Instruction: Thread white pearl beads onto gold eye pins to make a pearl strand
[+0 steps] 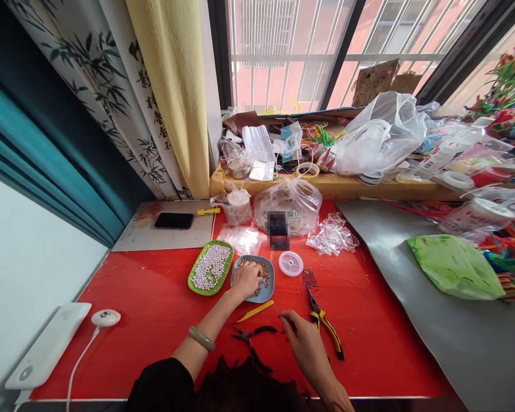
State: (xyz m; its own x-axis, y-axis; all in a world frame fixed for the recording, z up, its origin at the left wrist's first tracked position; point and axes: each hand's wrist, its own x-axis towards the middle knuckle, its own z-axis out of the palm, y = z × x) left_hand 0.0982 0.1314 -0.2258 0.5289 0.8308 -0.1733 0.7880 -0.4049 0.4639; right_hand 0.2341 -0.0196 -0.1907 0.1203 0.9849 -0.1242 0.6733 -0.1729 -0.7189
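My left hand point(247, 280) reaches down into a small blue tray point(268, 292) of gold beads point(265, 273). Its fingers are bent together among the beads, and their tips are hidden. Over the red table, my right hand point(301, 337) has its thumb and index finger pinched together; anything between them is too small to make out. It is between black-handled pliers point(257, 347) and long-nose pliers with yellow-and-black handles point(328, 332). Yellow tweezers point(256, 311) lie just below the blue tray. Left of that tray sits a green tray point(193, 288) of white pearl beads point(212, 265).
A clear plastic spool point(290, 264) and a small dark red patch of bits point(309, 278) lie right of the trays. Clear bags point(332, 234) and a tied plastic bag point(288, 200) stand behind. A phone point(174, 221) rests on a grey board. A green package point(455, 268) is at right.
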